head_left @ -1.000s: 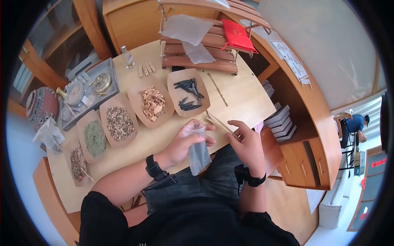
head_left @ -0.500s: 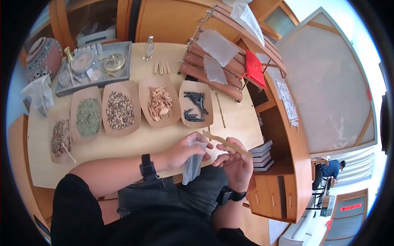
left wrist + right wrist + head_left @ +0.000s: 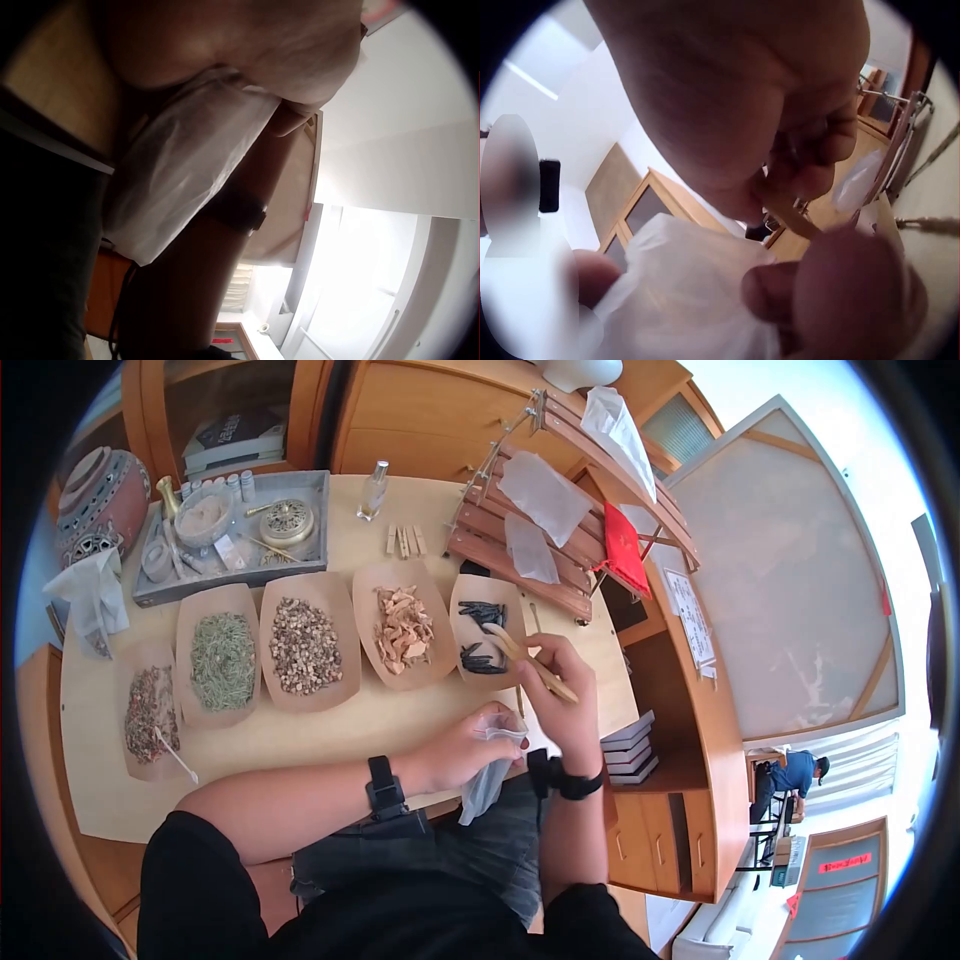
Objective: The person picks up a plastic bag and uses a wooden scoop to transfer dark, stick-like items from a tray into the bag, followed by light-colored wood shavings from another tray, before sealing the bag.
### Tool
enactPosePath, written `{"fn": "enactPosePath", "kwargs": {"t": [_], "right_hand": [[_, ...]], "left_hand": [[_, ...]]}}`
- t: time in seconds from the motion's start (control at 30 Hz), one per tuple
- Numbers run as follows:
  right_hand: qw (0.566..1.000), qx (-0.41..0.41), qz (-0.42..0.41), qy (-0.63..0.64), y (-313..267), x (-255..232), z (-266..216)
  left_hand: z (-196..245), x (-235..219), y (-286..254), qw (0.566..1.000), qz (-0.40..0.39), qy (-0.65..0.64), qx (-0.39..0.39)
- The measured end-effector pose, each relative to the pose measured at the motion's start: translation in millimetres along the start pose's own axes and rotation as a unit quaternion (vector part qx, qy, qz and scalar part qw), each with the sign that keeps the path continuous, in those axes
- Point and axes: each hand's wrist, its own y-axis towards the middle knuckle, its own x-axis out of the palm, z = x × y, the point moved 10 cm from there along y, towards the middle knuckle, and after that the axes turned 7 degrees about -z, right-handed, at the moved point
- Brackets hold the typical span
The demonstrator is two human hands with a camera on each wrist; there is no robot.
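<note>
In the head view the left hand (image 3: 465, 750) grips a translucent pouch (image 3: 484, 790) near its mouth, below the tray of dark pieces; the pouch hangs down, as the left wrist view also shows (pouch (image 3: 187, 165)). The right hand (image 3: 565, 695) pinches wooden tweezers (image 3: 545, 678), their tips over the right edge of the paper tray (image 3: 510, 597) with dark, stick-like pieces (image 3: 480, 658). In the right wrist view the tweezers (image 3: 791, 217) are partly hidden by fingers.
Paper trays of pale chips (image 3: 403, 630), beige bits (image 3: 305, 645), green herb (image 3: 223, 660) and mixed petals (image 3: 152, 710) line the table. Behind them stand a grey tray (image 3: 322, 520), a glass bottle (image 3: 373, 492), wooden clips (image 3: 404, 541) and a slatted rack (image 3: 480, 545). A person (image 3: 795, 772) sits far right.
The right hand has moved up toward the dark pieces, turning the tweezers so their tips reach the tray. The left hand keeps the pouch, now slightly lower and further right than half a second ago.
</note>
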Motion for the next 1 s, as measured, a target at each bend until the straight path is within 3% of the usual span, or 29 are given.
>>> {"fn": "enactPosePath", "kwargs": {"t": [0.13, 0.2, 0.37, 0.43, 0.53, 0.63, 0.77, 0.87, 0.93, 1.0], "right_hand": [[0.995, -0.029, -0.083, -0.055, 25.9, 4.3, -7.5], [0.985, 0.005, -0.165, -0.057, 35.5, 16.2, 2.6], [0.976, -0.023, -0.203, -0.068, 49.4, 34.1, -3.3], [0.967, 0.027, -0.242, -0.081, 51.6, 35.7, 3.1], [0.965, 0.039, -0.256, -0.045, 55.3, 39.8, 21.1], [0.964, 0.081, -0.254, -0.014, 56.4, 42.0, 28.0], [0.973, 0.046, -0.223, -0.031, 53.5, 36.9, 21.9], [0.986, 0.049, -0.161, 0.004, 51.1, 27.9, 37.9], [0.993, 0.015, -0.075, 0.088, 51.5, 13.4, 51.2], [0.993, 0.001, -0.058, 0.105, 49.3, 1.1, 57.2]], "left_hand": [[4.5, 4.3, -1.3, 1.0, -0.004, 0.024, -0.015], [3.4, 3.8, -3.6, 1.0, -0.006, 0.024, -0.014], [-0.2, 3.1, -0.8, 0.999, -0.011, 0.034, -0.011], [-0.1, -0.3, -1.6, 0.999, -0.005, 0.037, -0.01], [-2.4, 2.6, 5.2, 0.999, -0.012, 0.033, 0.005], [0.1, 0.8, 2.0, 0.999, -0.005, 0.032, 0.012], [3.1, 3.0, 1.2, 0.999, -0.008, 0.031, 0.008], [4.2, 2.9, 1.5, 0.999, -0.009, 0.038, 0.01], [1.9, 0.3, 2.0, 0.999, -0.01, 0.037, 0.002], [-2.3, -1.9, 1.0, 0.999, -0.01, 0.035, -0.008]]}}
